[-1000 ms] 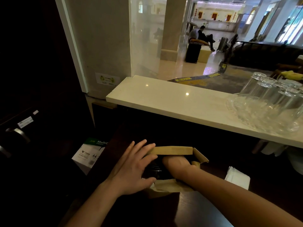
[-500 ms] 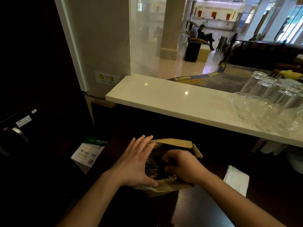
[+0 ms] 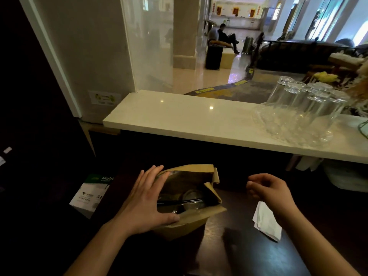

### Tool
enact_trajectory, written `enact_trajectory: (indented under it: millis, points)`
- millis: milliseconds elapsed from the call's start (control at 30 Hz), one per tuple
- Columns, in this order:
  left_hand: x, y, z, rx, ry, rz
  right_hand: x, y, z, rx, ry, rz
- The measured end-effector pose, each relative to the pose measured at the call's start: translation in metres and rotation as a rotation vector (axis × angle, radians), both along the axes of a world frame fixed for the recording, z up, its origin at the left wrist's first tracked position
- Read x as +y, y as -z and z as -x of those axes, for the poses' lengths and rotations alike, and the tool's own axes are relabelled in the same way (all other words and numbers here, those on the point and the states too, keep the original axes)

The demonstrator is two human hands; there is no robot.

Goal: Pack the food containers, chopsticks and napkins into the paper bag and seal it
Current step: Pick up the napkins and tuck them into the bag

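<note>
A brown paper bag (image 3: 191, 226) stands open on the dark wooden table. Inside it lie clear-lidded food containers (image 3: 192, 196) with black chopsticks (image 3: 183, 201) across them. My left hand (image 3: 147, 202) rests flat against the bag's left side and front rim, thumb on the near edge, holding the mouth apart. To the right of the bag my right hand (image 3: 268, 190) hovers with its fingers loosely curled and nothing in them. Just below that hand, white napkins (image 3: 266, 222) lie on the table.
A pale stone counter (image 3: 179, 118) runs behind the table, with several upturned glasses (image 3: 302, 110) on a glass tray at its right. A box of A4 paper (image 3: 91, 194) sits low at the left. People sit in the lobby beyond.
My right hand has come out of the bag and moved right, above the napkins. My left hand stays on the bag's left side. The chopsticks now lie in the bag.
</note>
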State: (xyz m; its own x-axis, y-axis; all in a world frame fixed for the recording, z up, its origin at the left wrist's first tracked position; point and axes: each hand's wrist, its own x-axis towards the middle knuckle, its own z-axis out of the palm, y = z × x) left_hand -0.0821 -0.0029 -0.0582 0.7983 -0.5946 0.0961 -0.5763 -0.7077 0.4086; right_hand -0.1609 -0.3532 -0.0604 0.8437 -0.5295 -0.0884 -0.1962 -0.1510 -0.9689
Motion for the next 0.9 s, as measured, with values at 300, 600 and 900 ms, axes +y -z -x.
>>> enact_trajectory:
  millis: [300,600,900]
  points:
    - [-0.004,-0.001,0.002,-0.038,-0.012,-0.027,-0.081,0.11,0.022,0.663,0.215,0.543]
    - [-0.007,0.0,0.004,-0.028,-0.05,-0.066,-0.082,0.125,0.017,0.912,0.284,0.414]
    - [-0.001,0.006,0.006,-0.006,-0.06,-0.067,-0.087,0.138,0.013,0.63,0.47,0.11]
